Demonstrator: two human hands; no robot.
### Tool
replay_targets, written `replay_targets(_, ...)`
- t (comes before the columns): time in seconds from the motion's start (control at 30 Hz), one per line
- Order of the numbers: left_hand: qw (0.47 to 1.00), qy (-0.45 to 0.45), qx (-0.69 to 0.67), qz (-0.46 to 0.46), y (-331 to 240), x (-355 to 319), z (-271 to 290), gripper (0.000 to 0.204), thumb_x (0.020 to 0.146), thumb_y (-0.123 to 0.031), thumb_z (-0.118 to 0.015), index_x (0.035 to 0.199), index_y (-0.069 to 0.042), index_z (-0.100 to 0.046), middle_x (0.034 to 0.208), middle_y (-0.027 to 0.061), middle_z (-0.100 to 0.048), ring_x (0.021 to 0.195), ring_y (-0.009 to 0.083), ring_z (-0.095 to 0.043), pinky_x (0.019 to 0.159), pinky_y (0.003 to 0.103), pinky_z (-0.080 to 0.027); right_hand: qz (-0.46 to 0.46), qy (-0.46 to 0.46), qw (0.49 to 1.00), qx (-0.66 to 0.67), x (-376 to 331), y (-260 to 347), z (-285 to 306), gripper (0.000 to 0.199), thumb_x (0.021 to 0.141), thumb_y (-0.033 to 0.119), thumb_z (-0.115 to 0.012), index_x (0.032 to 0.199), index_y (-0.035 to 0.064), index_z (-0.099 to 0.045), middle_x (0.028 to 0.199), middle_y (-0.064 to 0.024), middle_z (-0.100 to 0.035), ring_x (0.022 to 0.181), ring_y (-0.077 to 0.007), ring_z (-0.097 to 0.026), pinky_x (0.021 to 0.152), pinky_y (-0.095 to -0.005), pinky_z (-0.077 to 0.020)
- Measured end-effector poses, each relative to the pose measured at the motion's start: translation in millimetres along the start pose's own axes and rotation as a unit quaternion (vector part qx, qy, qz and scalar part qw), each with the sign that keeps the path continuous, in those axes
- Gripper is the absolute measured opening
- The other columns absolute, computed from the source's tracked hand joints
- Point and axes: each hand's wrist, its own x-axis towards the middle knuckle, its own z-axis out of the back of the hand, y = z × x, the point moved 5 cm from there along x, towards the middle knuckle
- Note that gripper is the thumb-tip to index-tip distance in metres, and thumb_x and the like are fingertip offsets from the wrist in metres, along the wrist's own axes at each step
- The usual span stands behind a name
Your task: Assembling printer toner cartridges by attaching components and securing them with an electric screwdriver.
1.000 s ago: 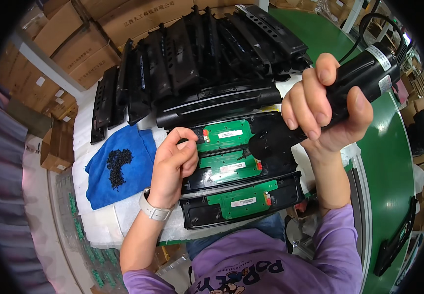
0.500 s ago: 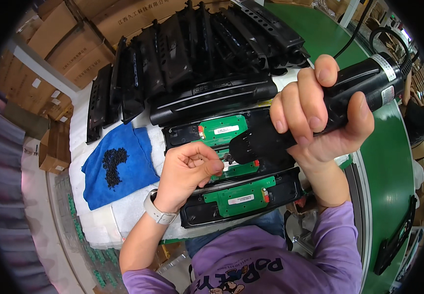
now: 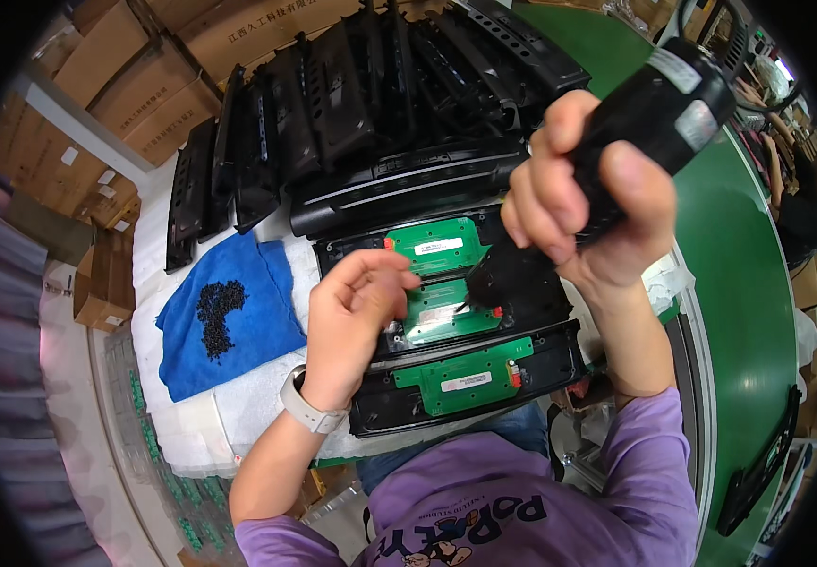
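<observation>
My right hand (image 3: pixel 607 203) is wrapped round a black electric screwdriver (image 3: pixel 659 109). Its lower end points down and left, the tip at the right part of the middle green circuit board (image 3: pixel 437 321). Whether a screw sits under the tip is too small to tell. At that board's left edge is my left hand (image 3: pixel 357 302), fingers curled together; what they hold, if anything, is hidden. Two more green boards, an upper one (image 3: pixel 456 236) and a lower one (image 3: pixel 470 389), lie in black plastic panels (image 3: pixel 555 364). A pile of small black screws (image 3: pixel 217 326) rests on a blue cloth (image 3: pixel 272 283).
Several black plastic housings (image 3: pixel 333 104) stand packed along the far side, one long housing (image 3: pixel 408 194) lying before them. White padding (image 3: pixel 257 378) covers the work surface. A green table (image 3: pixel 758 321) extends at right, bearing a black strip (image 3: pixel 763 463). Cardboard boxes (image 3: pixel 163 104) stack behind.
My right hand and the screwdriver have swung left, and the tool stands steeper. My left hand has drawn back to the left, away from the screwdriver's tip, uncovering more of the middle board.
</observation>
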Motion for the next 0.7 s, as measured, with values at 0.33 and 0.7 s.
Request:
replay_targets(0.33, 0.973, -0.102, -0.206, 0.010, 6.9, 5.8, 24.6, 0.018, 0.092, -0.003, -0.038, 0.102, 0.006, -0.049, 0.107, 0.0228, -0.057, 0.101, 0.0274, -0.058, 0.079, 0.026, -0.051, -0.052, -0.057, 0.994, -0.073, -2.4, -19.5, -1.2, 0.020, 0.071, 0.012, -0.066, 0.078, -0.0022, -0.055, 0.053, -0.0046, -0.050, 0.040, -0.0095, -0.047, 0.038, -0.0210, -0.0355)
replay_targets(0.7, 0.991, -0.037, -0.116, 0.061, 9.3, 3.5, 19.4, 0.026, 0.095, -0.021, -0.040, 0.093, 0.002, -0.052, 0.067, 0.0081, -0.057, 0.049, 0.0097, -0.050, 0.042, 0.018, -0.036, -0.109, -0.012, 0.987, -0.115, -0.3, -30.2, -14.3, 0.022, 0.067, 0.008, -0.069, 0.077, 0.0021, -0.050, 0.060, -0.0023, -0.053, 0.050, -0.0078, -0.049, 0.046, -0.0212, -0.0398)
